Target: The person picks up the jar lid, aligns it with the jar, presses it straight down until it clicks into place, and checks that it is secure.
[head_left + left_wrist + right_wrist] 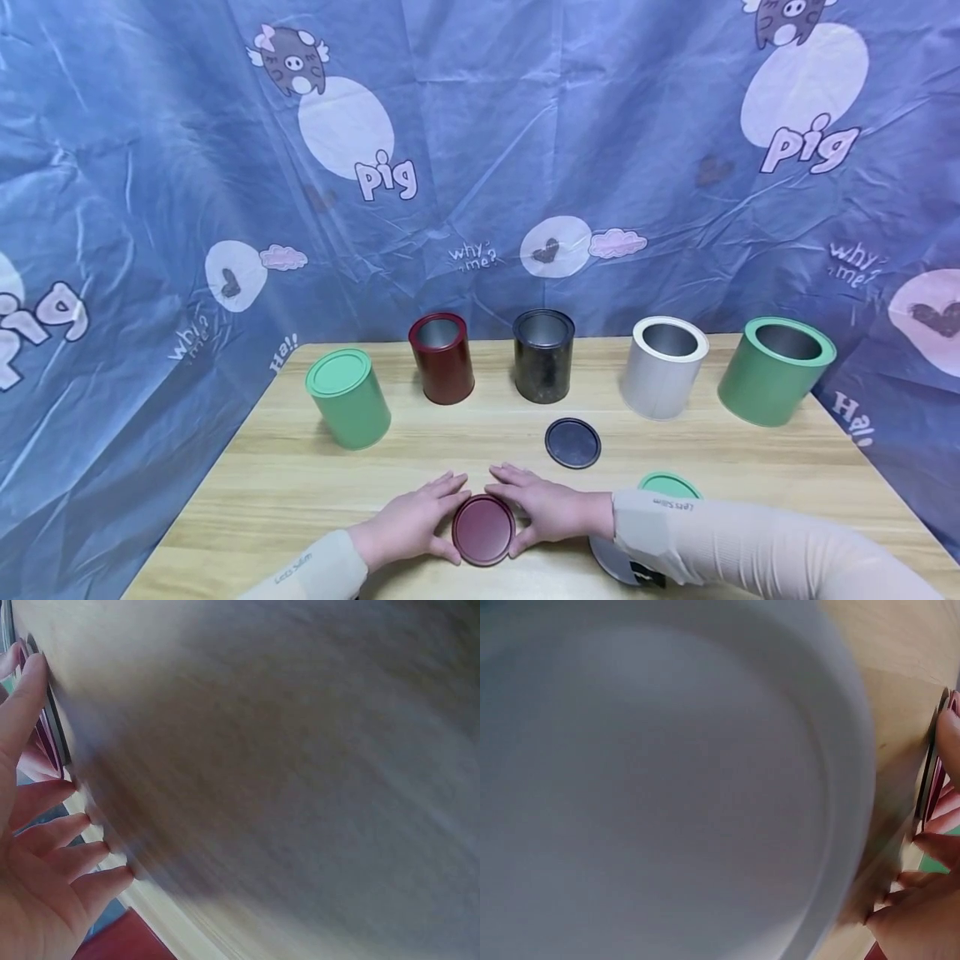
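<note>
A dark red round lid (pixel 483 531) lies flat low on the wooden table, between both hands. My left hand (pixel 418 518) holds its left rim, thumb at the near side and index finger at the far side. My right hand (pixel 542 505) holds the right rim in the same way. In the left wrist view the lid (pixel 51 739) shows edge-on beside the thumb and fingers, with the other fingertips on the tabletop. From the right wrist, the lid (pixel 931 776) appears as a thin edge by the right fingers.
Behind stand a green can (pixel 348 400), red can (pixel 442 358), black can (pixel 543 358), white can (pixel 660 379) and larger green can (pixel 768 383). A black lid (pixel 573 443) lies mid-table. A green lid (pixel 669 484) and white lid (pixel 705 787) are partly under the right forearm.
</note>
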Demonstrator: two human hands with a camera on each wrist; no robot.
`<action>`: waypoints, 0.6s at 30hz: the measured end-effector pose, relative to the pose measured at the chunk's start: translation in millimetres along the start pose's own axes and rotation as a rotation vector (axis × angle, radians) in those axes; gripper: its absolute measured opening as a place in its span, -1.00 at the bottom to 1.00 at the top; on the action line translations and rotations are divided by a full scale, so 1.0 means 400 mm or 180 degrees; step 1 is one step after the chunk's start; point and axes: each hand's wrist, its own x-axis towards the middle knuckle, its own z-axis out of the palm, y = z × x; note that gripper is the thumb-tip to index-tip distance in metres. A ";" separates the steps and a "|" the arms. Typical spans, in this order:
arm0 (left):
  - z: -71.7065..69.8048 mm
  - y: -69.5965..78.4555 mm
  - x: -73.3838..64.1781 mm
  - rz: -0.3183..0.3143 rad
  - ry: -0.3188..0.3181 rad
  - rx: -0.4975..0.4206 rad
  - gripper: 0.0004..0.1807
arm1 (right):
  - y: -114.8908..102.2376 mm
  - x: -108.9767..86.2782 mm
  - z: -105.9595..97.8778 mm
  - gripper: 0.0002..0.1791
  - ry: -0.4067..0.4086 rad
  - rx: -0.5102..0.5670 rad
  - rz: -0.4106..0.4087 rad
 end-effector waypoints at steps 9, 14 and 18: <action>0.001 -0.003 0.002 0.0010 0.0000 -0.0011 -0.12 | -0.001 0.005 -0.004 -0.12 -0.0037 0.0078 0.0108; 0.000 -0.005 0.003 -0.0003 -0.0017 -0.0032 -0.13 | 0.004 0.010 -0.003 -0.15 -0.0022 0.0075 0.0127; 0.001 -0.006 0.005 0.0008 -0.0030 -0.0056 -0.15 | 0.003 0.009 -0.006 -0.16 -0.0014 0.0024 0.0095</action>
